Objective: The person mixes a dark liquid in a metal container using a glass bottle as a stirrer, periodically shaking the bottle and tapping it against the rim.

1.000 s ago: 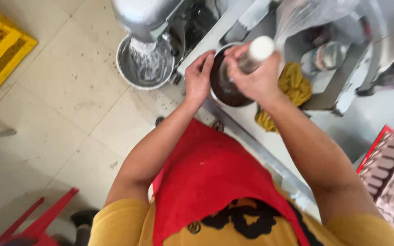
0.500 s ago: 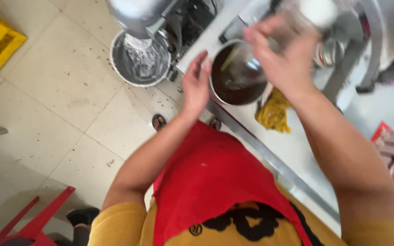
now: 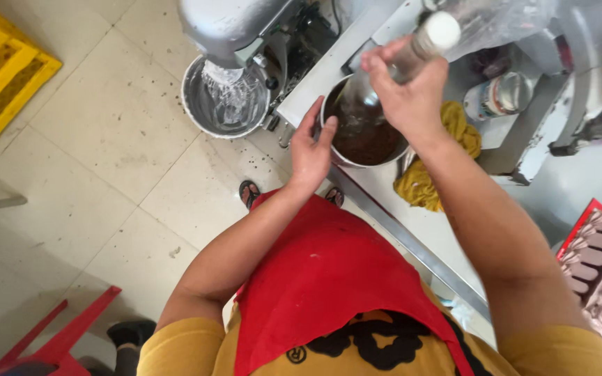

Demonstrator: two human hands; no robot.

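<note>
At the worktop point(image 3: 447, 230) edge straight ahead of us sits the metal bowl point(image 3: 365, 132) of dark mixture; our left hand point(image 3: 311, 146) lies open against its near-left rim, bracing it; our right hand point(image 3: 407, 90) is closed around a white-capped tool handle point(image 3: 432, 36), the nearer hand to the contents; its long axis slants down-left into the bowl.
</note>
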